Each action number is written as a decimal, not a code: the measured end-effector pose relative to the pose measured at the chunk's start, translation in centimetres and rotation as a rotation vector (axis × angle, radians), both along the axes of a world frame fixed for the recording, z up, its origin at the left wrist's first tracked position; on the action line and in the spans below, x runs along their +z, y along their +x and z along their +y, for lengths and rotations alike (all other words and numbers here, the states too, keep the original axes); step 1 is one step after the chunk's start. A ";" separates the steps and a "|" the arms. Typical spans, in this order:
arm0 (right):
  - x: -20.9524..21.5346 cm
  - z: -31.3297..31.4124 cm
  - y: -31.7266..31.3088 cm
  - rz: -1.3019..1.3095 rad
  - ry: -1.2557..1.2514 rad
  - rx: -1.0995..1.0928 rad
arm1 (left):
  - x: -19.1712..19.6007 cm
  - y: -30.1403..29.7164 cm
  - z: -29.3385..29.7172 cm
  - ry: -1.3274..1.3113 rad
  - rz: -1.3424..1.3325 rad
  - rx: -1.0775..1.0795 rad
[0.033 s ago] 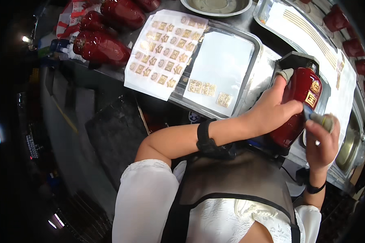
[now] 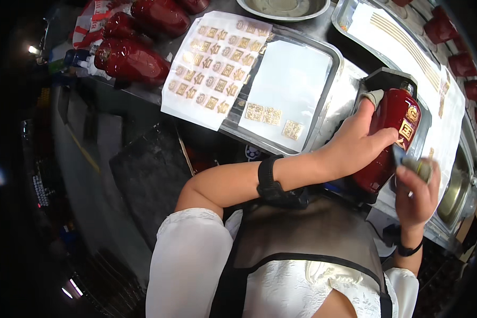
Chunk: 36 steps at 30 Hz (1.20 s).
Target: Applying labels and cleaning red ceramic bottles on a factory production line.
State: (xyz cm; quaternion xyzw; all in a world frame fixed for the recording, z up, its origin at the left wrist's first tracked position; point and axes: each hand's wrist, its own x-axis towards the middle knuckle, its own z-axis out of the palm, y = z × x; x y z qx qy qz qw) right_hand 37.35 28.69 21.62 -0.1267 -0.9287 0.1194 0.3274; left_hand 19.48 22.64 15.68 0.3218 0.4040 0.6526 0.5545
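A glossy dark red bottle (image 2: 370,172) lies tilted in a black cradle (image 2: 389,77), its neck toward the far side. Gold emblem stickers (image 2: 406,130) run in a line down its upper face. My left hand (image 2: 350,146) is closed over the bottle's left side, thumb beside the stickers; a grey cover (image 2: 375,97) wraps one fingertip. My right hand (image 2: 417,199) is closed just right of the bottle, below the stickers. It pinches a small flat blue-grey piece (image 2: 399,155), blurred, whose kind I cannot make out. A grey-green cover (image 2: 424,170) shows on a right finger.
Left of the bottle, a metal tray (image 2: 331,71) carries white sheets and a sticker sheet (image 2: 212,63) with rows of gold emblems. Several red bottles (image 2: 132,61) lie at the far left. A round metal bowl (image 2: 283,8) and another tray (image 2: 350,24) stand behind.
My right hand has drawn slightly down and away from the stickers, uncovering a lower gold emblem. My left hand keeps its place on the bottle.
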 end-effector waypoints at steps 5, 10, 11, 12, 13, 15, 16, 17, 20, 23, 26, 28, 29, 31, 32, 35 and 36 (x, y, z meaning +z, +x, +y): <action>-1.6 -0.5 0.0 0.218 -0.428 -0.361 | 0.5 0.3 0.3 -0.138 0.214 0.029; -3.0 1.1 0.2 0.448 -0.827 -0.582 | -0.1 0.7 0.6 -0.064 0.174 0.078; -3.0 1.2 0.1 0.485 -0.798 -0.544 | -0.3 0.8 0.7 -0.058 0.167 0.062; -2.6 0.9 0.2 0.378 -0.600 -0.350 | -0.4 1.0 0.8 -0.050 0.163 0.129; -2.5 1.3 -0.1 0.319 -0.505 -0.366 | -0.5 0.9 0.8 -0.057 0.154 0.137; -2.1 1.8 -0.4 0.341 -0.929 -0.674 | -0.5 0.8 0.8 -0.073 0.136 0.152; -1.9 2.0 -0.5 0.393 -0.835 -0.662 | -0.3 0.6 0.5 -0.099 0.114 0.103; -1.5 2.1 -0.5 0.430 -0.789 -0.721 | 0.0 0.5 0.4 -0.126 0.099 0.070; -1.2 2.1 -0.4 0.363 -0.743 -0.434 | 1.3 0.1 0.3 -0.067 -0.047 -0.024; -2.4 3.7 0.5 0.380 -0.944 -0.693 | 2.6 -0.6 0.7 -0.208 0.076 -0.077; -3.2 4.5 2.0 0.560 -1.148 -0.514 | 3.2 -1.6 2.1 -0.158 0.124 -0.081; -3.5 5.0 2.0 0.539 -1.270 -0.325 | 3.4 -1.6 3.4 -0.174 0.121 -0.046; -3.6 5.0 1.8 0.590 -1.272 -0.378 | 3.5 -1.5 3.9 -0.172 0.128 -0.055; -3.6 5.3 0.8 0.435 -1.319 -0.281 | 3.6 -1.3 4.9 -0.260 0.136 -0.086; -4.0 5.2 -0.3 0.418 -1.120 -0.282 | 3.6 -1.0 5.2 -0.257 0.119 -0.032; -4.6 5.0 -2.3 0.427 -1.154 -0.310 | 3.8 -0.7 5.3 -0.317 0.142 -0.029; -4.9 4.9 -2.7 0.441 -1.148 -0.379 | 3.8 -0.7 5.3 -0.289 0.142 -0.031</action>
